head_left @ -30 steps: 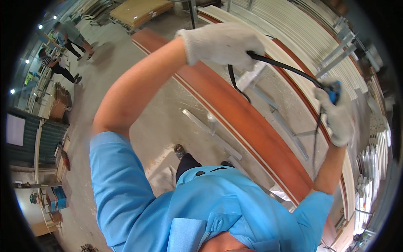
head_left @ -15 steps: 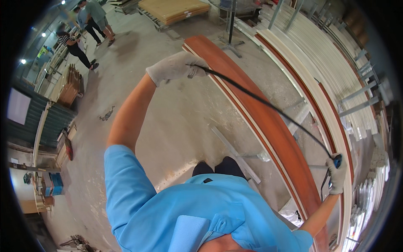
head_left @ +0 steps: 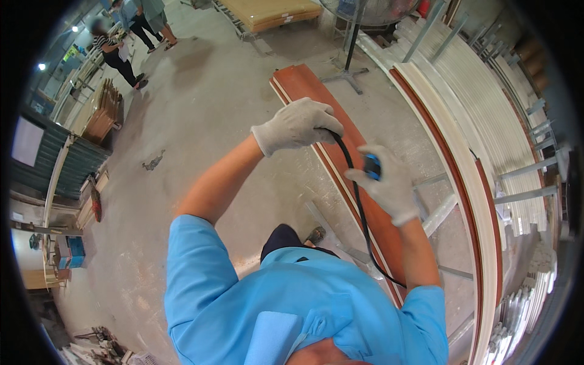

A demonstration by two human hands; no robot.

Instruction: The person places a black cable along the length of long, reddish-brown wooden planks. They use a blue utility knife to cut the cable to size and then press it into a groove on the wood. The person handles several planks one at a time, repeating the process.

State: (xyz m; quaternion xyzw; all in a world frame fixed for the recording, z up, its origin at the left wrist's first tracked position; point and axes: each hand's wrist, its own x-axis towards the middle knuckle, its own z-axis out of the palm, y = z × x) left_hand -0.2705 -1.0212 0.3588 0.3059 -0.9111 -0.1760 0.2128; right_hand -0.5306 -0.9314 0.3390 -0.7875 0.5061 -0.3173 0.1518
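Observation:
My left hand, in a pale work glove, is closed round a black cord over the left edge of a long reddish-brown board. From there the cord hangs in a curve along the board and passes behind my right forearm. My right hand, gloved too, grips a small blue and black tool above the board. Its kind is not clear, and the fingers cover part of it. Pale edges show along the board's left side.
Right of the board lie long white and brown mouldings, with stacked white strips beyond, between metal posts. A fan stand is past the board's far end. Panels lie on a low rack. Several people stand far left.
My right hand has swung from the far right in toward my left hand, bringing the blue and black tool. The cord, stretched between them before, now hangs slack. My left hand has come slightly nearer.

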